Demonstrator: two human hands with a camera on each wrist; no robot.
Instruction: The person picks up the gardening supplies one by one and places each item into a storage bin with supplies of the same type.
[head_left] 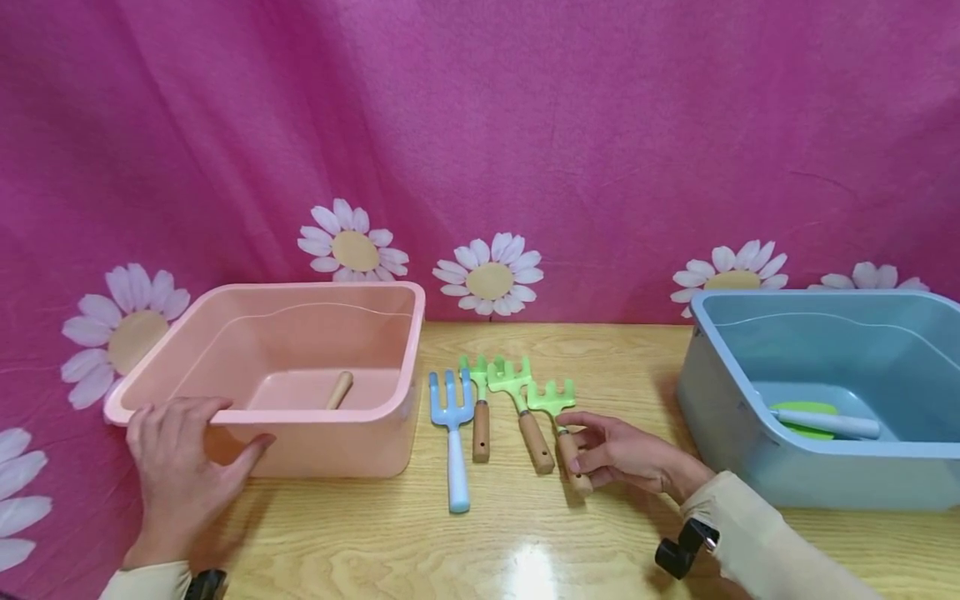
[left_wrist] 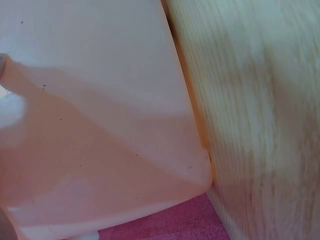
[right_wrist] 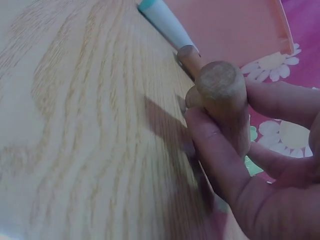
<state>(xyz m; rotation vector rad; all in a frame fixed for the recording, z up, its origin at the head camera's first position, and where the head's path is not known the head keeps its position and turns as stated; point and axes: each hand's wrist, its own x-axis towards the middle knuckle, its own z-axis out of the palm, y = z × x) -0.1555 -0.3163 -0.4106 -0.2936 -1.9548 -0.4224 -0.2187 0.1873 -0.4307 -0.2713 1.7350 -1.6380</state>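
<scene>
One green fork [head_left: 567,447] inside right grip [head_left: 618,454].

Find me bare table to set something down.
Beyond the right hand, the table is bare between the rightmost green fork and the blue tub. Another free patch lies in front of the blue fork. Crowded: from the pink tub to the right hand, where four forks cluster.

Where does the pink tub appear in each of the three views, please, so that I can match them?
Head: the pink tub stands on the left side.
Left wrist: the pink tub fills most of the left and middle, close up.
Right wrist: part of the pink tub shows at the top, right of centre.
Shared landmark: the wooden table, visible in all three.
</scene>
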